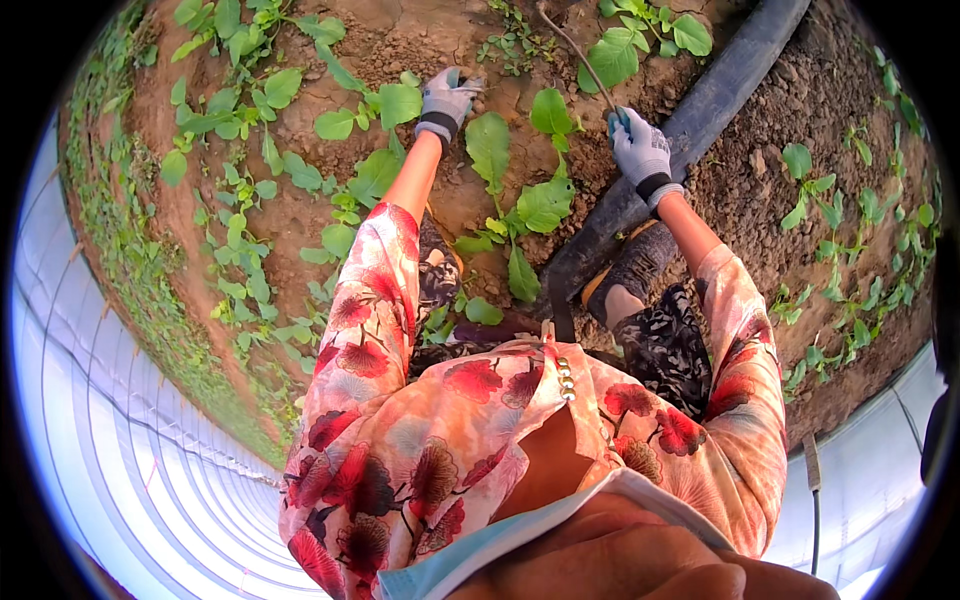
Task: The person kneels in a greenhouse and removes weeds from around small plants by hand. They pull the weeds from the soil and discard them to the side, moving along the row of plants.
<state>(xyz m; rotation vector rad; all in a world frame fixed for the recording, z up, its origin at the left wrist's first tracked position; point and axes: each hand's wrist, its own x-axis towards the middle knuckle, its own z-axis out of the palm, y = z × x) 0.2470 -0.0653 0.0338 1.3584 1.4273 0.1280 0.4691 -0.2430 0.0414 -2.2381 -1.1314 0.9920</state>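
Note:
Both hands wear grey knit gloves with dark cuffs. My left hand (450,97) is low over the brown soil (405,37) at upper centre, beside a broad-leaved seedling (399,105); its fingers are bent, and whether they pinch anything is unclear. My right hand (637,146) is closed around the lower end of a thin metal rod (574,49), likely a hand tool's shank, which runs up and left to the picture's top edge, where its far end is cut off. Between the hands grow leafy green plants (546,204). A small-leaved weed (517,45) stands near the rod.
A thick black hose (720,82) crosses the soil diagonally, passing under my right hand and beside my right foot (637,262). Rows of leafy plants (244,225) grow at left, with more plants (832,217) at right. Curved greenhouse film (112,420) borders the lower left.

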